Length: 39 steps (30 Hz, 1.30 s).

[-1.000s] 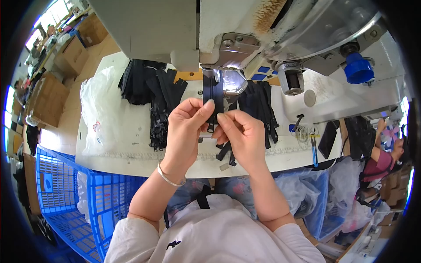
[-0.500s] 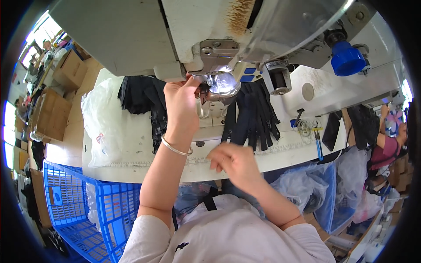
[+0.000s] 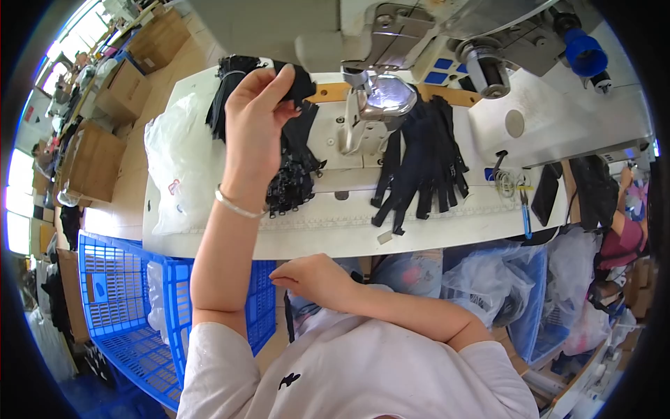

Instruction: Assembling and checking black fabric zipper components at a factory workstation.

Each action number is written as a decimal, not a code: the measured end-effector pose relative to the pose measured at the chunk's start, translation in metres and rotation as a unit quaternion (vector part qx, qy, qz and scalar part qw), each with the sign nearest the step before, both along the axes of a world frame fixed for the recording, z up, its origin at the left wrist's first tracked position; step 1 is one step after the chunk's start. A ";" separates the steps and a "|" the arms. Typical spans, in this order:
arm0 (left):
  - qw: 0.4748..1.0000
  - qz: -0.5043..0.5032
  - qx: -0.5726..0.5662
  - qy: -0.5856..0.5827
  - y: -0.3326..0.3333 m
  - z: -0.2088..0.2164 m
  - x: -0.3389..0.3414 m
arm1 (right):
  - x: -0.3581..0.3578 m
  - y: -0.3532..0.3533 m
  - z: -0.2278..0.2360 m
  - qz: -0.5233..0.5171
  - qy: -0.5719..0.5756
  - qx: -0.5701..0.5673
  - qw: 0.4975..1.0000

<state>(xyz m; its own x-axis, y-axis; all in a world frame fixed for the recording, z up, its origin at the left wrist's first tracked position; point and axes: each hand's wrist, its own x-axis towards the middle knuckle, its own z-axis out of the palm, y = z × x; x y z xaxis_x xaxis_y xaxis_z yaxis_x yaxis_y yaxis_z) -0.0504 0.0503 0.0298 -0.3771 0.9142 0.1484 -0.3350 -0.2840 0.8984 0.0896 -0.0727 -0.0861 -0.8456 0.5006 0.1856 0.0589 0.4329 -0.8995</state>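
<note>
My left hand [image 3: 255, 129], with a bangle at the wrist, is raised over the left pile of black zippers [image 3: 293, 185]. Its thumb and fingers are closed around a black zipper strip [image 3: 301, 85], partly hidden by the fingers. My right hand [image 3: 314, 281] is just off the table's front edge, close to my body. Its fingers are pressed together and nothing shows in them. The sewing machine's lit needle area and presser foot [image 3: 356, 133] stand right of my left hand. More black zippers [image 3: 422, 164] lie fanned out right of the foot.
A clear plastic bag [image 3: 174, 164] covers the table's left end. Blue crates [image 3: 132, 300] stand below left, and a bag-filled blue bin [image 3: 530, 307] below right. Blue-handled snips [image 3: 525, 216] and a phone [image 3: 546, 194] lie at right. A person's maroon sleeve [image 3: 623, 241] shows far right.
My left hand has moved left from the needle area to over the zipper pile. My right hand has drawn back from above the table toward my body. The view has shifted too.
</note>
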 end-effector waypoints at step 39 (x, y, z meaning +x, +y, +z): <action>0.700 -0.154 -0.095 0.691 -0.010 -0.035 -0.105 | -0.029 0.080 0.011 -0.266 -0.027 0.108 0.958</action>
